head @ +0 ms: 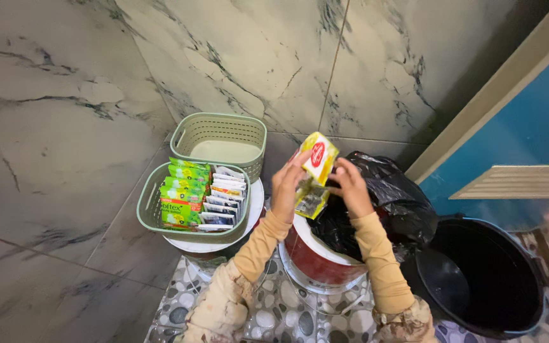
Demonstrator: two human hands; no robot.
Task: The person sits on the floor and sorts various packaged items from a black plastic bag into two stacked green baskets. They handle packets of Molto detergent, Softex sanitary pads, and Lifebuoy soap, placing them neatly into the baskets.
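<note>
A corner of grey-veined marble wall [65, 127] was seen above a pebble-patterned floor [274, 317]. A yellow soap packet [314, 174] was held over the red bin [316, 260], which was lined with a black bag [382, 203]. The packet's left edge was gripped by the closed fingers of the left hand [286, 184]; its right edge was pinched by the right hand [351, 184]. Left of the red bin, touching its rim, a green basket of sachets [192, 197] was set on a white round lid [254, 197], and an empty green basket [220, 143] was placed behind it against the wall. Right of the red bin, a black bucket [484, 279] was crowded beside a blue door [528, 127], so little open floor was left.
</note>
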